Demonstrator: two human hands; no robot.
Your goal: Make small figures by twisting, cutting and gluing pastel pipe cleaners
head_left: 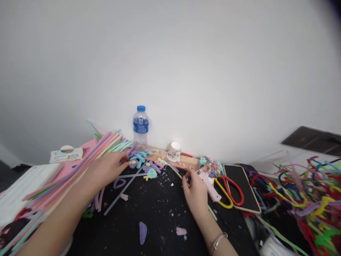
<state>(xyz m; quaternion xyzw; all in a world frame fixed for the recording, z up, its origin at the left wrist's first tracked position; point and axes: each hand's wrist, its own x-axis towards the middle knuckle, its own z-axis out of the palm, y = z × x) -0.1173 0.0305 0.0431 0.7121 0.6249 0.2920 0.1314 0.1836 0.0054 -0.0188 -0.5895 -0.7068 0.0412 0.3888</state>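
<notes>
One yellow pipe cleaner [174, 169] seems pinched by the right hand [195, 192]; swung, it could tip the paper cup [174, 151]. Whether the left hand [110, 167] grips, I cannot tell.

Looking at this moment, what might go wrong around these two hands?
The left hand is close to small fuzzy pieces and could knock some out of place.

A bottle stands just behind those pieces, so a longer reach might tip it.

The right hand is beside a pink-handled tool and a red handle loop; it may bump them.
</notes>
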